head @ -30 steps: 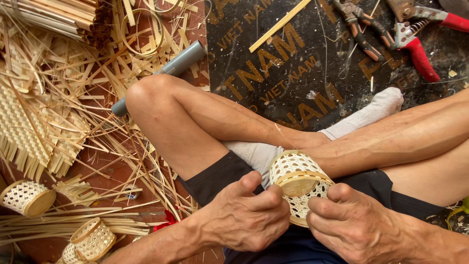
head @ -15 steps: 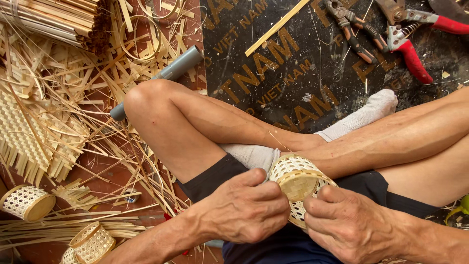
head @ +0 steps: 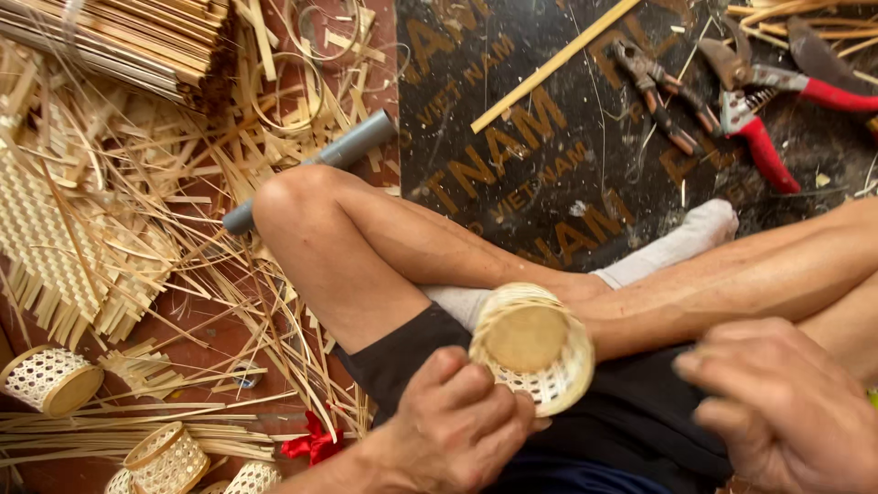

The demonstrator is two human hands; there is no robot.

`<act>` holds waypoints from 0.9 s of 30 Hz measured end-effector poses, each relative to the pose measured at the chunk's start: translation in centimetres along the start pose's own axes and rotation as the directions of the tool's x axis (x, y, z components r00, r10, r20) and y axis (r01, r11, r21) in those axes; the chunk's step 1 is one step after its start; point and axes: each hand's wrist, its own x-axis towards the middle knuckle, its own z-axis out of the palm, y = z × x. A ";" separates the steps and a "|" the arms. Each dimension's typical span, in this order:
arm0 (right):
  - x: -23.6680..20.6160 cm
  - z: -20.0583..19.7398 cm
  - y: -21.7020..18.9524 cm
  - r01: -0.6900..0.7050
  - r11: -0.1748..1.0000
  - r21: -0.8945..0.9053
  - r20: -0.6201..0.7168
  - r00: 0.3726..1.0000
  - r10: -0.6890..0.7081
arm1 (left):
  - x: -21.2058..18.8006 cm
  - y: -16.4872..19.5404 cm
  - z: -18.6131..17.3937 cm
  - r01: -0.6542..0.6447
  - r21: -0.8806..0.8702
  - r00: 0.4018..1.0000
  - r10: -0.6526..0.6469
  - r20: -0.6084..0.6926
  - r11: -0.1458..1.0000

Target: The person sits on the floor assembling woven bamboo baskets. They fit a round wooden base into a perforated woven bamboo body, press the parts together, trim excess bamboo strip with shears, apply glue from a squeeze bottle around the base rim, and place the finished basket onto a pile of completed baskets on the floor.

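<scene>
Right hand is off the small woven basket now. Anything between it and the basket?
Nothing visible. The small round woven bamboo basket sits in the left hand over the lap; the right hand is apart from it, with only the black shorts below the gap between them.

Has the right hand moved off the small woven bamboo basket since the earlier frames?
Yes. The right hand has drawn right, away from the small woven bamboo basket, judged against the crossed shin.

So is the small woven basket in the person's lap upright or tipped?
Tipped. The small woven basket lies on its side in the left hand, its solid round base facing the camera; the right hand is off it.
</scene>
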 end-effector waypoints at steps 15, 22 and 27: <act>2.7 6.0 -1.4 -0.041 0.990 -0.134 0.046 0.998 0.047 | 0.8 1.3 1.1 0.598 -0.148 0.763 -0.616 -0.197 0.788; 3.2 5.7 -1.8 0.110 0.959 -0.261 0.111 0.990 -0.084 | 0.4 3.0 2.3 0.573 -0.058 0.779 -0.565 -0.272 0.817; 3.4 6.0 -1.8 0.209 0.943 -0.259 0.119 0.976 -0.184 | 0.3 3.0 2.0 0.586 -0.047 0.776 -0.577 -0.256 0.809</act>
